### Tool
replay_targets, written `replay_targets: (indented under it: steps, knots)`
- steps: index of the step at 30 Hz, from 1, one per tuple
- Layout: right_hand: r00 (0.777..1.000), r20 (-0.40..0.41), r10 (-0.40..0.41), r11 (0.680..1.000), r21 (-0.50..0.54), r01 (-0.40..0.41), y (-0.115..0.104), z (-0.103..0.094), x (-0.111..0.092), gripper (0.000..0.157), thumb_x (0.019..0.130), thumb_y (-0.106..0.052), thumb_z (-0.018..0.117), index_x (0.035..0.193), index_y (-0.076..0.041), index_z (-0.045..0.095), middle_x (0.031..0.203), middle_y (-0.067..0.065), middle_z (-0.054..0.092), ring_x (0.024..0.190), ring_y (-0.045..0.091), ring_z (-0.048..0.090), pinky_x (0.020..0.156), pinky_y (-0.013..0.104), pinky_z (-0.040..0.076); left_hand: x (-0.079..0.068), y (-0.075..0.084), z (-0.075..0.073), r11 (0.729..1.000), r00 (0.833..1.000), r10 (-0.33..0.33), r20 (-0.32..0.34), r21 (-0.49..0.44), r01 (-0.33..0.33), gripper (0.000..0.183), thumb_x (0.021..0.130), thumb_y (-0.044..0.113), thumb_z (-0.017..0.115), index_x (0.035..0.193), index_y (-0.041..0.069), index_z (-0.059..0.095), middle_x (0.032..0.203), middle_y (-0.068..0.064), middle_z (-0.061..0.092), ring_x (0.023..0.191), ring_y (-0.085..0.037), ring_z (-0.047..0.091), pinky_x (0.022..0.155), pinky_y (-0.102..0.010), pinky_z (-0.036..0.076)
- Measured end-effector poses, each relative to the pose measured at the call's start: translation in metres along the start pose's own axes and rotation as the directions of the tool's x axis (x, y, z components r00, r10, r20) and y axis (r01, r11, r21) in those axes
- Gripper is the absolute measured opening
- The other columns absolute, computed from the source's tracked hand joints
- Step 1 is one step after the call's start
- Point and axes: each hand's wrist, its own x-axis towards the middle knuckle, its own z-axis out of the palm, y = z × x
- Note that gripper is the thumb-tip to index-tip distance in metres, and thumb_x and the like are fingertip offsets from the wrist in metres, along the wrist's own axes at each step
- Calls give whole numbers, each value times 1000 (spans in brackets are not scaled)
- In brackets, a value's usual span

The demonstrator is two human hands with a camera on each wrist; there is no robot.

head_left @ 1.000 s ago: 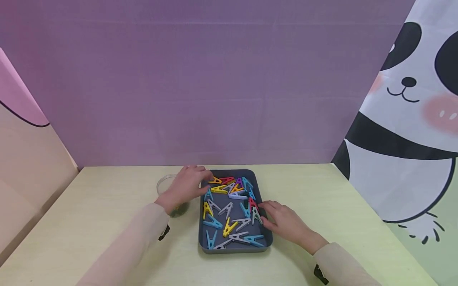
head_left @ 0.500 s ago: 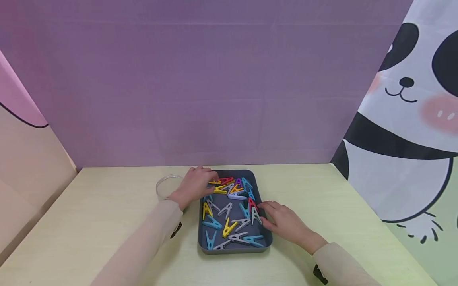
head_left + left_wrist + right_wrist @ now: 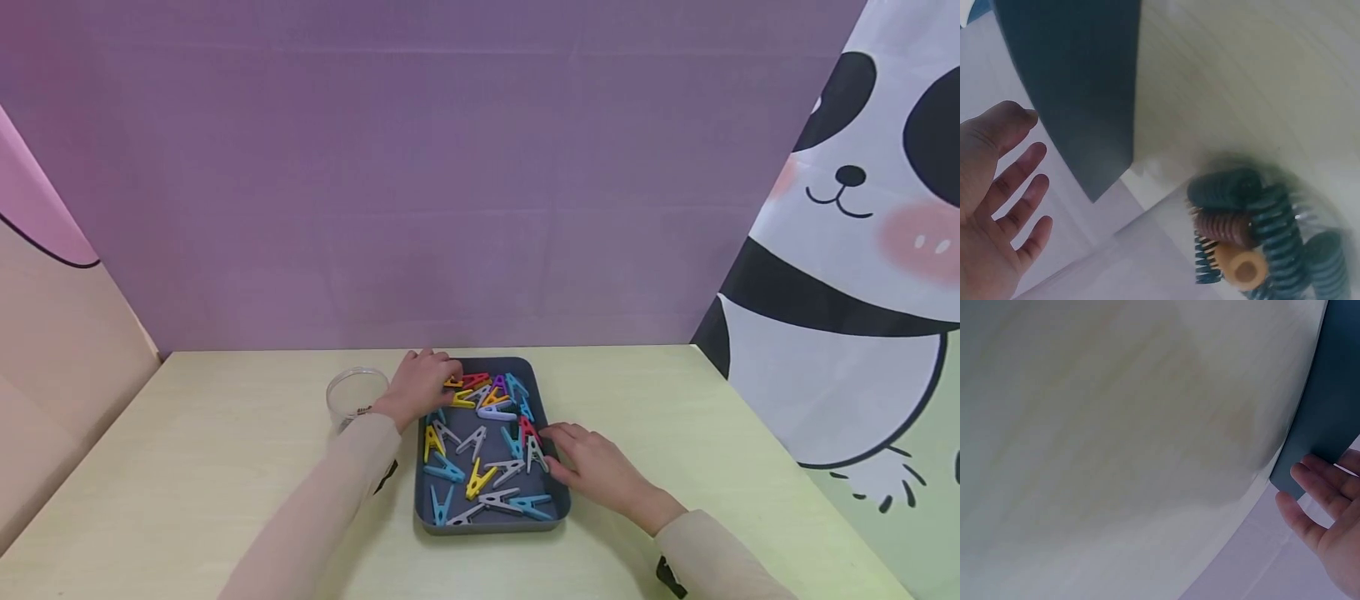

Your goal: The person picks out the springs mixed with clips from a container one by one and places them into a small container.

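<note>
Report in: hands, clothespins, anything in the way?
Left hand at far-left corner of gray tray; right hand at its right side; clothespins scattered inside; possible obstacle: clear jar, left.

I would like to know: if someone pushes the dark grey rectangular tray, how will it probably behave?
The dark grey rectangular tray is probably stiff, since it stands straight-sided. Its wide, flat shape makes tipping seem unlikely. The colourful plastic-looking V-shaped clips lie scattered inside, so they may slide.
</note>
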Motion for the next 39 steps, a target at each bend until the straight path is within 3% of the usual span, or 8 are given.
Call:
replay_targets:
  steps: [17, 31, 39]
  knots:
    - [1000, 12, 16, 1000, 5, -16, -1, 1, -1, 35, 84, -27, 61, 112, -6, 59, 110, 7, 62, 94, 21, 62, 81, 36, 51, 13, -5, 16, 999, 999, -35, 28, 15, 35, 28, 80, 26, 70, 106, 21, 64, 109, 0, 63, 102, -22, 51, 92, -43, 38]
    - [998, 42, 42, 999, 8, -43, 0, 1, -2, 36, 85, -28, 60, 114, -6, 58, 113, 9, 61, 97, 22, 61, 83, 38, 50, 19, -5, 23, 994, 997, -62, 43, 89, 58, 26, 81, 23, 68, 107, 23, 66, 107, 2, 64, 99, -20, 52, 89, -40, 40]
    - [997, 48, 54, 999, 9, -54, -1, 1, -1, 37, 85, -29, 60, 114, -7, 58, 113, 8, 61, 98, 22, 61, 84, 38, 50, 19, -6, 25, 995, 994, -85, 62, 58, 82, 27, 79, 25, 71, 105, 22, 66, 105, 3, 65, 94, -20, 52, 87, -39, 40]
